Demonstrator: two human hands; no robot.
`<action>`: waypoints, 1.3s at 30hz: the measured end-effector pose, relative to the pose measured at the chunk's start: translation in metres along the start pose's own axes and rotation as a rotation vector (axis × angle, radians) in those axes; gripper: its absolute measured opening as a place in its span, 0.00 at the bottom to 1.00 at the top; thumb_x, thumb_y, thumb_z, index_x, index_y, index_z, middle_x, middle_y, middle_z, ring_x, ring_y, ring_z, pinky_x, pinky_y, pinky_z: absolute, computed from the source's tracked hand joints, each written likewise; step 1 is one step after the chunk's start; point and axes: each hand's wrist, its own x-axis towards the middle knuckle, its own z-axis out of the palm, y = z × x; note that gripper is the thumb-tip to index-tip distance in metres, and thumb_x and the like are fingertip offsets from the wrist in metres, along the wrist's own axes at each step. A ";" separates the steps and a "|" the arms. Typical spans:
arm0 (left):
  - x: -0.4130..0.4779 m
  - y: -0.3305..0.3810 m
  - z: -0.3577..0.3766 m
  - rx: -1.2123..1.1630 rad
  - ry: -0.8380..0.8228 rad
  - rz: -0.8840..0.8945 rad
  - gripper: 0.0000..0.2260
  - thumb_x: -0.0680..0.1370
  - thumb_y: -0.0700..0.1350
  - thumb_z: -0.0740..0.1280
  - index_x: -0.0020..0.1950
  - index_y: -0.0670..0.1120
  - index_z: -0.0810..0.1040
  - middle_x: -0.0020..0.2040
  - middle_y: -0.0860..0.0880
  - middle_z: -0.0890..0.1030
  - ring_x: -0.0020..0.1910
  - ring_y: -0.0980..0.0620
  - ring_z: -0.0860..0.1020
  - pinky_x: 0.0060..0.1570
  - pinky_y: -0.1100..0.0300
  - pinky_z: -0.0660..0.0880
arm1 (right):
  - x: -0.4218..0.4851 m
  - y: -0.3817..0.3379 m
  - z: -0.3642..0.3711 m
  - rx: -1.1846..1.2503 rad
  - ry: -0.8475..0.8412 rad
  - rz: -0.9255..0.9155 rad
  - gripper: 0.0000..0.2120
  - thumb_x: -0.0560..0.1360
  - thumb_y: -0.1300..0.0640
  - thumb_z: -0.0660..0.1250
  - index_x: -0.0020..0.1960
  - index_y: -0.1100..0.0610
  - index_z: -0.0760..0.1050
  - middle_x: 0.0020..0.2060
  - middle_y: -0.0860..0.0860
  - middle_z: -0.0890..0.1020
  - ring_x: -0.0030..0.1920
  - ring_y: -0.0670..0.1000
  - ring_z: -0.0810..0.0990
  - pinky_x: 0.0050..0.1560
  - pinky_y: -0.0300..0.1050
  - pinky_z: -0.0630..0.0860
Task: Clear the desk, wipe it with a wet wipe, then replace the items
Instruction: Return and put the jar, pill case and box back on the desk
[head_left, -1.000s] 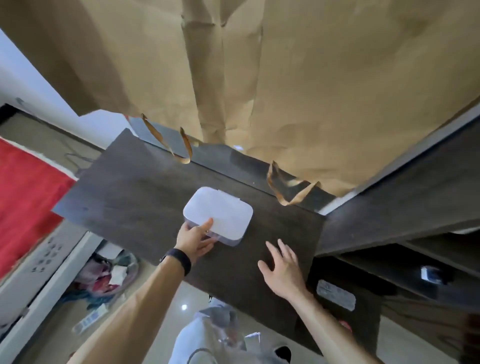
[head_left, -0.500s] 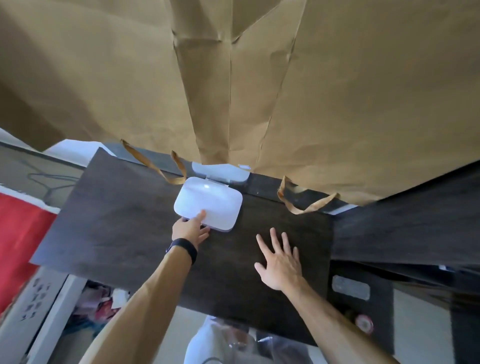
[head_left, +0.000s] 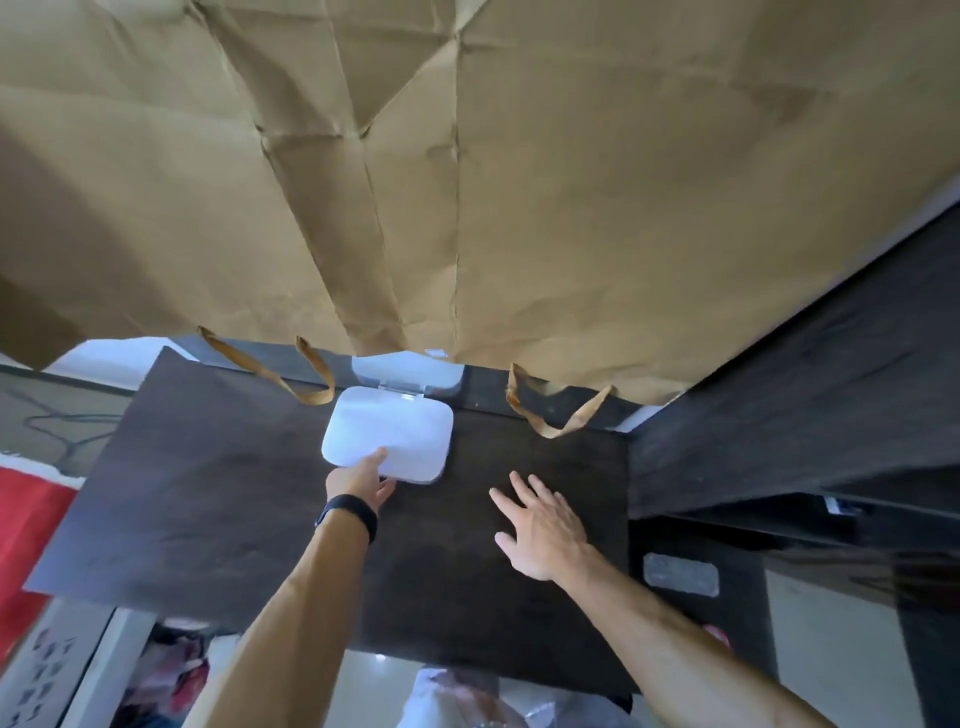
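A white plastic wipes box (head_left: 387, 434) lies on the dark wooden desk (head_left: 208, 493) against its glossy back panel, which mirrors it. My left hand (head_left: 358, 480), a black band on its wrist, grips the box's near edge, thumb on the lid and fingers curled under. My right hand (head_left: 540, 525) rests flat on the desk to the right of the box, fingers spread, holding nothing.
Large brown paper bags (head_left: 467, 182) with ribbon handles (head_left: 550, 410) hang over the desk's back. A dark shelf unit (head_left: 805, 426) adjoins on the right. Red cloth (head_left: 31, 530) lies left. Clutter shows on the floor (head_left: 171, 670) below the front edge.
My left hand has pushed the box away from me to the back of the desk. My right hand stayed flat on the desk. The camera tilted forward.
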 end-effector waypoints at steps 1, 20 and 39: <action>-0.001 0.000 -0.002 0.000 -0.009 -0.013 0.20 0.76 0.43 0.71 0.65 0.39 0.72 0.61 0.42 0.76 0.57 0.40 0.79 0.58 0.48 0.78 | -0.008 0.005 -0.001 0.013 0.028 -0.031 0.30 0.82 0.44 0.57 0.81 0.45 0.52 0.82 0.50 0.49 0.81 0.54 0.47 0.79 0.57 0.52; -0.224 -0.258 0.191 1.438 -0.473 0.969 0.16 0.78 0.49 0.62 0.66 0.53 0.76 0.63 0.49 0.77 0.62 0.47 0.75 0.61 0.54 0.73 | -0.240 0.265 0.049 0.394 0.374 0.174 0.26 0.82 0.48 0.62 0.79 0.50 0.62 0.78 0.49 0.63 0.77 0.51 0.61 0.76 0.45 0.57; -0.228 -0.273 0.272 1.975 -0.399 1.095 0.42 0.79 0.52 0.64 0.79 0.52 0.34 0.78 0.54 0.33 0.78 0.51 0.37 0.76 0.43 0.43 | -0.170 0.313 -0.008 0.318 0.563 0.441 0.28 0.83 0.53 0.58 0.79 0.56 0.52 0.76 0.60 0.60 0.57 0.63 0.81 0.48 0.51 0.78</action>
